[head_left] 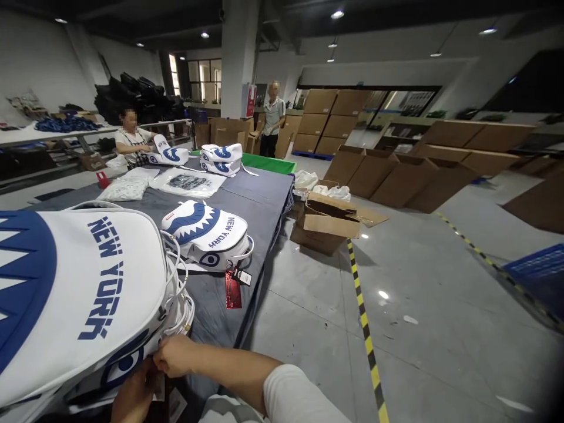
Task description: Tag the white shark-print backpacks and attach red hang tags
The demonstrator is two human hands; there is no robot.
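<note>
A large white backpack (pixel 136 247) with blue "NEW YORK" lettering and a shark-tooth pattern fills the left foreground, on top of other white bags. At its lower front edge, my right hand (pixel 176 355) is closed in a pinch against the bag's side. My left hand (pixel 134 390) is just below, fingers closed and meeting the right hand's fingertips. What they pinch is too small and hidden to make out. Pale tags (pixel 177 404) hang under the hands. White cords (pixel 181 294) loop above them. Farther along the table lies another white backpack (pixel 207 235) with a red tag (pixel 233 289).
The grey-covered table (pixel 259 194) also bears plastic-wrapped items (pixel 187 181) and more white backpacks (pixel 221 158). A co-worker (pixel 130 138) handles a bag across it; another person (pixel 272 117) stands behind. An open carton (pixel 326 223) and yellow-black floor tape (pixel 363 317) lie to the right.
</note>
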